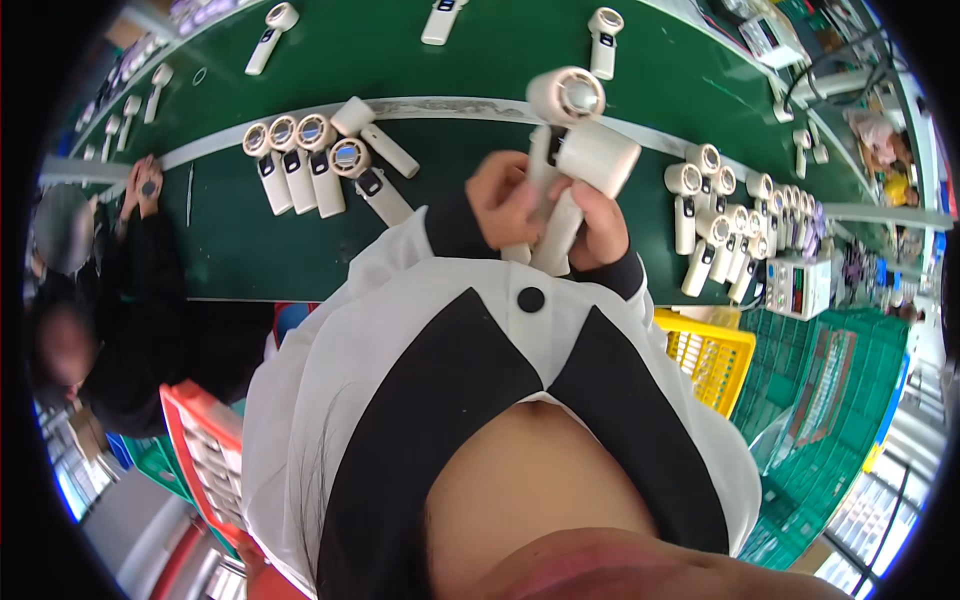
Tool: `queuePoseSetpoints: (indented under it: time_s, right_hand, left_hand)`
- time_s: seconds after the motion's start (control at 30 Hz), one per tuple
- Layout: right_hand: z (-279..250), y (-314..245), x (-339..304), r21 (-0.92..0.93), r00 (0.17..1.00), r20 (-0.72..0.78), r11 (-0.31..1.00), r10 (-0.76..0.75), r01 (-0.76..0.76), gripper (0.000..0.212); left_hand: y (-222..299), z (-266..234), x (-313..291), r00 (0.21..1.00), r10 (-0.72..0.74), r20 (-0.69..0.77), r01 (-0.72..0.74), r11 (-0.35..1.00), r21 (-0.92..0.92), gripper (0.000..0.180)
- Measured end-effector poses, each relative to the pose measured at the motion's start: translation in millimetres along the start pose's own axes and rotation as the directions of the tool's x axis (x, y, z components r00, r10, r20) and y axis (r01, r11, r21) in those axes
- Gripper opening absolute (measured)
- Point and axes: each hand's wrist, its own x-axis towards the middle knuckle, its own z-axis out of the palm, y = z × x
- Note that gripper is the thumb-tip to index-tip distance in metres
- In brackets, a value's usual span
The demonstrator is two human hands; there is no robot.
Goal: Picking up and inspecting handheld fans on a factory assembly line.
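My left hand [500, 200], slightly smeared by motion, closes round the handle of a cream handheld fan [556, 97], whose round head points away from me. In my right hand [602, 225] is a second cream fan [600, 157], its wide head tilted up and its handle slanting down toward my chest. Both fans are side by side, close together, above the near edge of the green table [250, 250]. Part of the left fan's handle is hidden by my fingers and the other fan.
Left of my hands lies a group of cream fans [300, 165]. Several more fans [712, 215] lie at right, near a white instrument box [797, 287]. Across a pale rail are further fans [603, 45]. Yellow [735, 350] and green crates stand at lower right. A co-worker's hands [145, 188] are at far left.
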Motion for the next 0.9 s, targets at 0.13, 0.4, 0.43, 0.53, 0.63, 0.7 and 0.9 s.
queuePoseSetpoints:
  time_s: [0.13, 0.4, 0.43, 0.53, 0.63, 0.7, 0.9]
  right_hand:
    - [18, -8, -2, -0.069, 0.986, 0.167, 0.997, 0.026, -0.015, 0.025]
    - [20, -13, -1, 0.258, 0.982, 0.162, 0.965, -0.092, 0.048, 0.031]
    - [16, -15, 0, 0.221, 0.983, 0.173, 0.975, -0.061, 0.022, 0.029]
    - [8, -21, 1, 0.083, 0.989, 0.135, 0.994, 0.058, -0.07, 0.026]
    - [10, -19, -1, 0.032, 0.982, 0.182, 0.998, 0.043, -0.05, 0.026]
    - [13, -18, -3, -0.044, 0.988, 0.151, 0.998, 0.04, -0.034, 0.025]
    - [21, -22, 0, -0.119, 0.976, -0.071, 0.97, 0.206, -0.213, 0.024]
  left_hand:
    - [6, -24, 14, 0.988, 0.155, 0.018, -0.152, 0.93, 0.334, 0.028]
    - [32, -50, 10, 0.901, -0.308, 0.307, 0.431, 0.722, -0.541, 0.034]
    - [35, -51, 8, 0.913, -0.276, 0.301, 0.398, 0.764, -0.508, 0.035]
    - [42, -53, 4, 0.954, -0.064, 0.293, 0.152, 0.946, -0.288, 0.038]
    - [46, -56, 1, 0.965, -0.072, 0.251, 0.147, 0.944, -0.295, 0.039]
    - [47, -58, 0, 0.972, -0.079, 0.221, 0.145, 0.942, -0.303, 0.039]
    - [42, -51, 3, 0.965, -0.089, 0.246, 0.166, 0.935, -0.312, 0.038]
